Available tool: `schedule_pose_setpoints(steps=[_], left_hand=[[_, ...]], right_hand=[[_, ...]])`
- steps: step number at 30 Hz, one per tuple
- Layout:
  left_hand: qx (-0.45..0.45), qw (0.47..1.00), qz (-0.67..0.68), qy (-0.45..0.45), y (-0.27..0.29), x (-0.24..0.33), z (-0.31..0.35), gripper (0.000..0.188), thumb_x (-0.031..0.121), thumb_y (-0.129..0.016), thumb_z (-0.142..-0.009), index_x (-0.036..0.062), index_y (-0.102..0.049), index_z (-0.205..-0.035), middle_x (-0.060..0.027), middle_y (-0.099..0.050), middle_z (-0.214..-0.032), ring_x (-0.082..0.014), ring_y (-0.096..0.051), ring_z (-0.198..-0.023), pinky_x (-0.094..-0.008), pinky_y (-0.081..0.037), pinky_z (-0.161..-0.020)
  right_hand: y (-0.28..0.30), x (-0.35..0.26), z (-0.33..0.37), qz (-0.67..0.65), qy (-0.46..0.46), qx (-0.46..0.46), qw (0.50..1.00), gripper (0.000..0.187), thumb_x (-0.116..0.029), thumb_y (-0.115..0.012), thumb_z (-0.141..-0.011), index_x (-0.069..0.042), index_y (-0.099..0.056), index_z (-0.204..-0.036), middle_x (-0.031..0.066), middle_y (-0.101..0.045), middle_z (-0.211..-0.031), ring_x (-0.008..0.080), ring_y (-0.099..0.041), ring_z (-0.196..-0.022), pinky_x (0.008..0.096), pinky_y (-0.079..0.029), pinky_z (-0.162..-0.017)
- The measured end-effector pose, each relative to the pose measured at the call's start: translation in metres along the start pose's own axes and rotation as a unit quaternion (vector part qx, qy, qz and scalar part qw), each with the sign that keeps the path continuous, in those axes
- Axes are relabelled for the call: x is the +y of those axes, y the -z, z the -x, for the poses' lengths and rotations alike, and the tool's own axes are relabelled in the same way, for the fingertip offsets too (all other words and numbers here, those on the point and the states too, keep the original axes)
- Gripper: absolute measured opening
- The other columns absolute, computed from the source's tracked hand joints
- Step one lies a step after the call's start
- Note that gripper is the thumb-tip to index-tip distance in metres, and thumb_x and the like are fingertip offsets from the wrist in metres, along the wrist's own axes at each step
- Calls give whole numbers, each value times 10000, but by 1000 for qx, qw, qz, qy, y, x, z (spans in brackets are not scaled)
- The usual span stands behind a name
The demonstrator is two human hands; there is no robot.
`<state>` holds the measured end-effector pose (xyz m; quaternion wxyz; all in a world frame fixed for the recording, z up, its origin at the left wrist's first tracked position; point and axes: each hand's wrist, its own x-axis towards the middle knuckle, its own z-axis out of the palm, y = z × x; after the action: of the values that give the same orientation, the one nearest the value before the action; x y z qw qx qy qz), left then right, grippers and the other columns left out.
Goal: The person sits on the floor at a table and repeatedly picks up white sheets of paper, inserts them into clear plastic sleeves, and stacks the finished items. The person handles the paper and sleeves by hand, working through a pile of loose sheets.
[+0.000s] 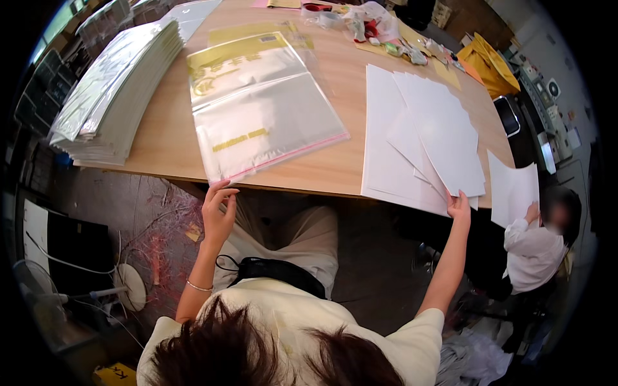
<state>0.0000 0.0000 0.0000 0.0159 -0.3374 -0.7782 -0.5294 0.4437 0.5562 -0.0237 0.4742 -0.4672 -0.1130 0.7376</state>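
Observation:
A clear plastic bag [257,119] with yellow printing and a pink strip along its near edge lies at the middle left of the table. My left hand [219,212] is at its near left corner, fingertips touching the edge, fingers bent and apart. To the right, several white sheets [393,122] lie fanned out in a loose, overlapping pile. My right hand [458,206] pinches the near corner of an upper white sheet [447,135] at the table's front edge. Another yellow-printed bag [302,38] lies partly under the first.
A tall stack of filled, glossy bags [122,90] stands at the left of the wooden table [341,83]. Tape rolls [331,20] and crumpled plastic [373,19] lie at the far side. On the right a person [537,244] holds a white sheet [515,186]. A fan [129,289] stands lower left.

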Motion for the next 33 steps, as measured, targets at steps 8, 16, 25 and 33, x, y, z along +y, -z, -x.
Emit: schedule_pose_setpoints(steps=[8,16,25,33], left_hand=[[-285,828,421,235,-81,20,-33,323,242,-504,-935,-2,-580,-1131,-115,-616,-1111,-194,-625,-951,-289,-492,-828],[-481,418,656,405,-193,77,-48,854,644,-462,-832,49,-277,-1416,-164,-414,-1381,-320,-444,-1222,-443,-337,-1018],[-370,668,460,453,-119,67,-15,462,106,-540,-889,-30,-396,-1306,-172,-527,-1220,-268,-562,-1079,-405,-474,-937],[-383,621,448,516,-72,45,-9,457,280,-540,-899,-25,-484,-1235,-162,-580,-1156,-239,-603,-1014,-368,-507,-863]], right_hand=[[-39,16,27,31,76,-150,985,362,92,-413,-869,138,-389,-1226,267,-489,-1242,396,-508,-1150,359,-525,-933],[-62,277,288,-11,146,-143,979,477,-19,-420,-926,-104,-298,-1379,152,-419,-1321,292,-524,-1112,484,-512,-888],[195,209,303,231,-161,-154,947,719,-575,-361,-905,-49,-330,-1395,163,-361,-1412,341,-368,-1284,484,-248,-1078],[94,125,166,280,-191,-205,918,901,-745,-315,-829,15,-439,-1297,153,-559,-1193,246,-548,-1045,362,-421,-930]])
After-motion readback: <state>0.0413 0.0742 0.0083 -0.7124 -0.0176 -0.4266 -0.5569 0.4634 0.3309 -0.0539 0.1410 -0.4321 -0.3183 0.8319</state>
